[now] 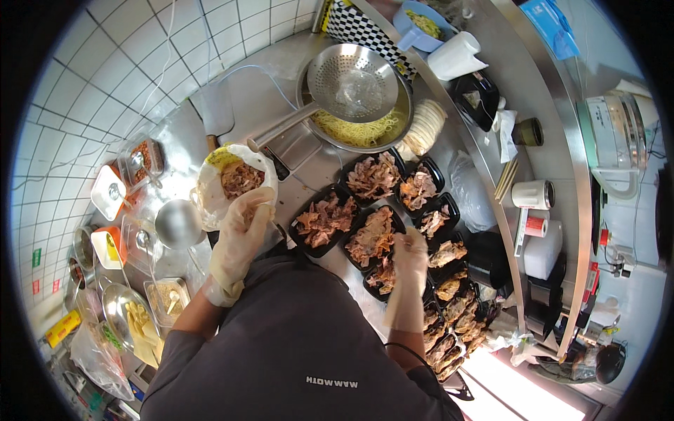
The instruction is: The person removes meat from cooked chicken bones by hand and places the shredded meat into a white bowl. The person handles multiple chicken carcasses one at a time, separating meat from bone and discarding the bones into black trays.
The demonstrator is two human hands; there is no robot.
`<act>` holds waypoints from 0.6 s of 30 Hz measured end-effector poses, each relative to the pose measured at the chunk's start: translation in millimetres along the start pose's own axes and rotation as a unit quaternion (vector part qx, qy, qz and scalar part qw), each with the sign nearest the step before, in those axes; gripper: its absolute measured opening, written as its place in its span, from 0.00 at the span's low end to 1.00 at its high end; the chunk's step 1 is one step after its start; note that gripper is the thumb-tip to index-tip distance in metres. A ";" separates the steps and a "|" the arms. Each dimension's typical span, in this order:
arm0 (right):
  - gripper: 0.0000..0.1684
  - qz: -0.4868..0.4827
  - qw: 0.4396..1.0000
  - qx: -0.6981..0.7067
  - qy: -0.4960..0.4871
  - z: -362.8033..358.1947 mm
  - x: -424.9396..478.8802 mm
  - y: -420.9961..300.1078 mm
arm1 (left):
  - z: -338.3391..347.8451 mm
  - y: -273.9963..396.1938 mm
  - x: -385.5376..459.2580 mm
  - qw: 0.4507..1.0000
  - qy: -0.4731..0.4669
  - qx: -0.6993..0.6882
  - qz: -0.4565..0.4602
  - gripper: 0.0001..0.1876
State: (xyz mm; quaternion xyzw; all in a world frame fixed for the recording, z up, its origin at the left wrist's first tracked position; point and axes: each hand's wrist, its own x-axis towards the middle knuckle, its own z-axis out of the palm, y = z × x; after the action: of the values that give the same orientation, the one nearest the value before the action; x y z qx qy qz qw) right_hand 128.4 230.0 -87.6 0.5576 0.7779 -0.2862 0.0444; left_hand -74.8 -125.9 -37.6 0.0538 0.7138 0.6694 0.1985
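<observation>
My left hand (241, 239), in a pale translucent glove, hangs over the near rim of a white-lined bowl (206, 197) with shredded meat (241, 180) inside. Its fingers are curled together; whether they pinch a scrap of meat is unclear. To the right, my right hand (412, 251), also gloved and a little blurred, is at the right edge of a black plastic tray (350, 253) heaped with cooked meat (370, 237). Its fingertips point away from me, and what they hold cannot be made out. Another black tray (310, 251) of torn meat (326, 217) sits between the hands.
A steel strainer (353, 79) rests across a steel bowl (408, 113) of yellow noodles (355, 129). More meat-filled trays (457, 205) crowd the right side. On the left stand a round steel container (179, 223) and condiment tubs (108, 192). A steel shelf (487, 221) borders the counter.
</observation>
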 end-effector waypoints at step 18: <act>0.29 0.121 0.935 0.316 -0.108 21.8 -10.9 -30.8 | -11.3 -17.4 -2.1 0.993 -0.089 0.053 0.054 0.24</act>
State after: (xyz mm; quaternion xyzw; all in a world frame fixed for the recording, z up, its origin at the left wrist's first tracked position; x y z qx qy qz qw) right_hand 99.6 203.4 -89.3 0.5988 0.5643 -0.5680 -0.0158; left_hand -73.6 -139.0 -53.8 0.1616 0.7241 0.6327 0.2218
